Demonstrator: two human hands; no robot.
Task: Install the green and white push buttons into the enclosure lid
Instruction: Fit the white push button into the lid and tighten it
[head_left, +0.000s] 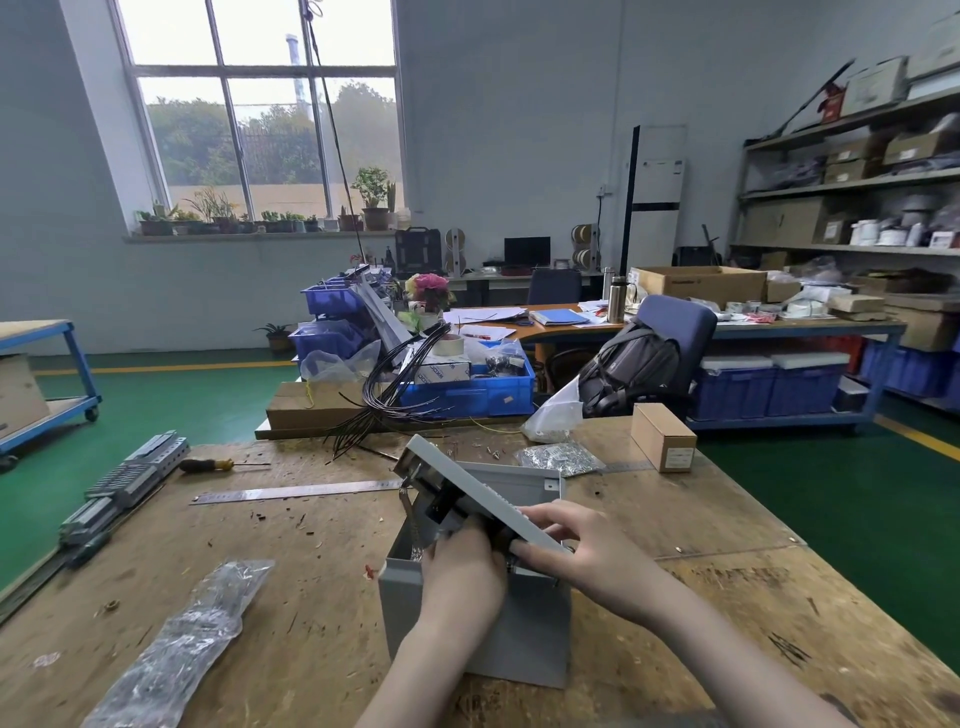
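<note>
Two bare hands meet over a grey enclosure box (519, 639) that stands near the front edge of the wooden tabletop (291, 582). The left hand (460, 569) comes up from below, back of the hand toward the camera, fingers curled in under the lid; its grip is closed on something dark at the lid's underside, though exactly what it pinches is hidden. The right hand (576, 545) reaches in from the right, wrist low, fingers wrapped over the lid's near edge, clamping it firmly.

The enclosure lid (467, 483) is a flat pale grey panel, held above the box's open top and tilted steeply, its outer face turned up and right. Its long axis runs from the hands away toward the upper left. Dark button bodies (441, 506) hang from its underside; their colours cannot be made out from here.

A steel ruler (296, 491) lies left of the box, a screwdriver (208, 464) beyond it, and a clear plastic bag (176, 644) lies at front left.
</note>
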